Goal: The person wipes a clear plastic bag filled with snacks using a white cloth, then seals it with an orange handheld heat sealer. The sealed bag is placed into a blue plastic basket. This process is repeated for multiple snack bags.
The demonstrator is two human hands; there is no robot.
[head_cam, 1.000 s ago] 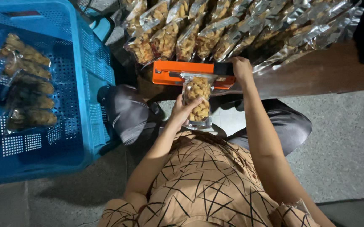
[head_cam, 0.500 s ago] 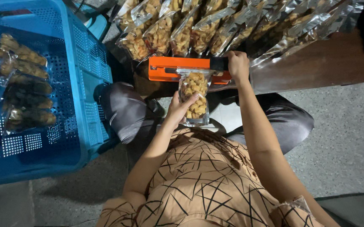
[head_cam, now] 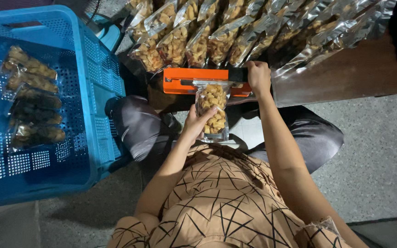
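— What is the person's left hand (head_cam: 197, 123) doing?

— It is gripping a clear pouch of cashew-like snacks (head_cam: 212, 110), fingers wrapped around the pouch's left edge and thumb lying across its front. The pouch is hanging upright just above the person's lap, with its top edge sitting in the orange heat sealer (head_cam: 194, 81).

— And the right hand (head_cam: 258, 76)?

— It is closed over the black handle end at the right of the sealer, pressing down on the arm. The sealer is lying across the near edge of a wooden table (head_cam: 359, 73), just beyond the person's knees.

— What is lying behind the sealer?

— A row of filled snack pouches (head_cam: 216, 32) is leaning against one another at the far side, overlapping from left to right, their clear and silvery film catching the light.

— Anything at the left?

— A blue plastic crate (head_cam: 88, 92) is standing on the floor beside the person's left knee. Several packed pouches (head_cam: 33, 101) are lying flat inside it, stacked toward its left part; the lower ones are looking darker, and their contents are hard to tell.
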